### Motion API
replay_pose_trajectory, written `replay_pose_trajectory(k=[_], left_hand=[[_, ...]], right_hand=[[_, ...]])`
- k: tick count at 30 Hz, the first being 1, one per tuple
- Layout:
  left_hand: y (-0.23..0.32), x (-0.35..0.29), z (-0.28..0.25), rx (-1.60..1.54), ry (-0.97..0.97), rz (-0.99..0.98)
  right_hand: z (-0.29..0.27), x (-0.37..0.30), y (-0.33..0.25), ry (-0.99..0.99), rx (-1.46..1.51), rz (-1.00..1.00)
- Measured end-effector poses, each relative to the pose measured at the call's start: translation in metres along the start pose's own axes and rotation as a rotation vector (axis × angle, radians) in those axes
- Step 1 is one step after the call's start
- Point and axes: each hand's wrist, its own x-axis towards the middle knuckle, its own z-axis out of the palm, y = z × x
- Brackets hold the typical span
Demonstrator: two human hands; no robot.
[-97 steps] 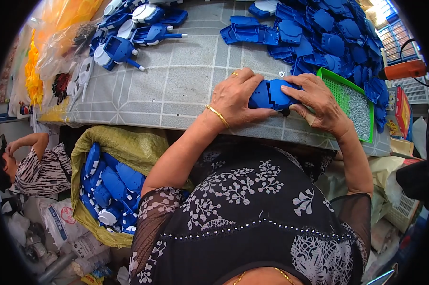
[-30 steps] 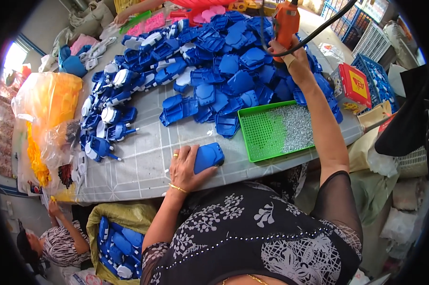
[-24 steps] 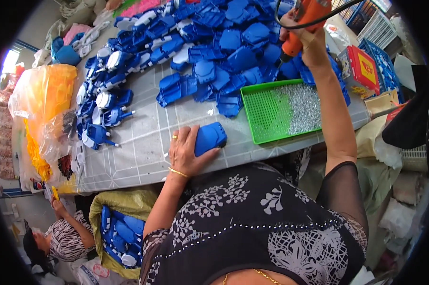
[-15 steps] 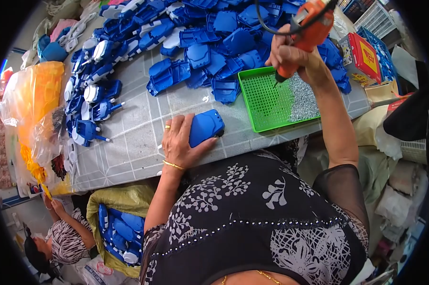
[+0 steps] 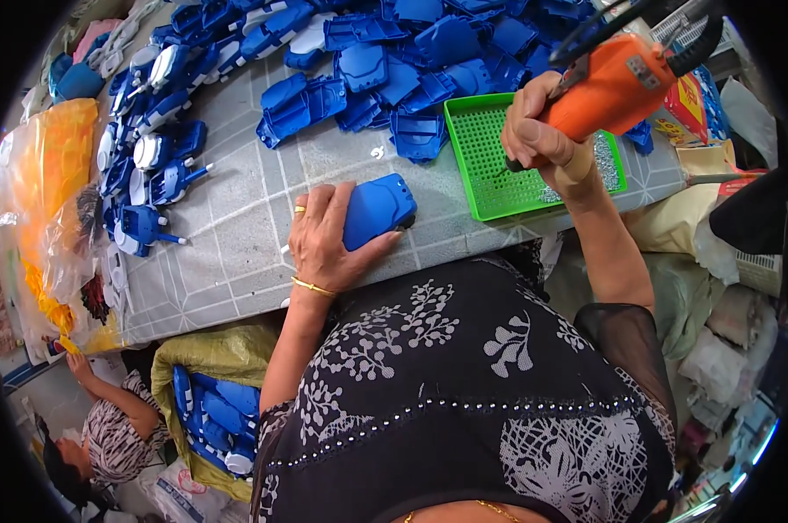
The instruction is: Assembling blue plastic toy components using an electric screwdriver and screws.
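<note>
My left hand (image 5: 326, 240) is wrapped around a blue plastic casing (image 5: 376, 211) on the grey table, thumb along its near side and fingers at its left. In my right hand (image 5: 546, 139) is an orange electric screwdriver (image 5: 610, 91) with a black cord, held over the green perforated tray (image 5: 481, 209). Its dark tip points down and left, above the tray's holes. Small silvery screws (image 5: 605, 166) lie heaped in the tray's right part, partly hidden by my right wrist.
Blue half-shells (image 5: 402, 83) are piled along the far side. Blue-and-white assembled pieces (image 5: 154, 152) line the left, near an orange plastic bag (image 5: 58, 166). Below the table edge stands an olive sack (image 5: 176, 353) of blue pieces; another person (image 5: 119, 427) sits at lower left.
My right hand has brought the orange screwdriver lower and nearer, tilting it more sideways over the tray. My left hand still holds the blue casing in about the same place.
</note>
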Motion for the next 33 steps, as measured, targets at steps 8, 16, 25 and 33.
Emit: replay_pose_trajectory(k=[8,16,25,33], left_hand=[[0.001,0.000,-0.001,0.000,0.000,-0.004],[0.002,0.001,-0.001,-0.001,0.008,0.005],[0.001,0.002,0.002,0.040,-0.004,0.062],[-0.001,0.000,0.001,0.031,-0.005,0.083]], right_hand=[[0.006,-0.008,0.005,0.056,0.021,-0.060],[0.007,-0.012,0.011,0.074,-0.005,-0.053],[0.012,-0.016,0.014,0.126,0.029,-0.137],[0.030,0.012,-0.017,-0.031,0.179,-0.196]])
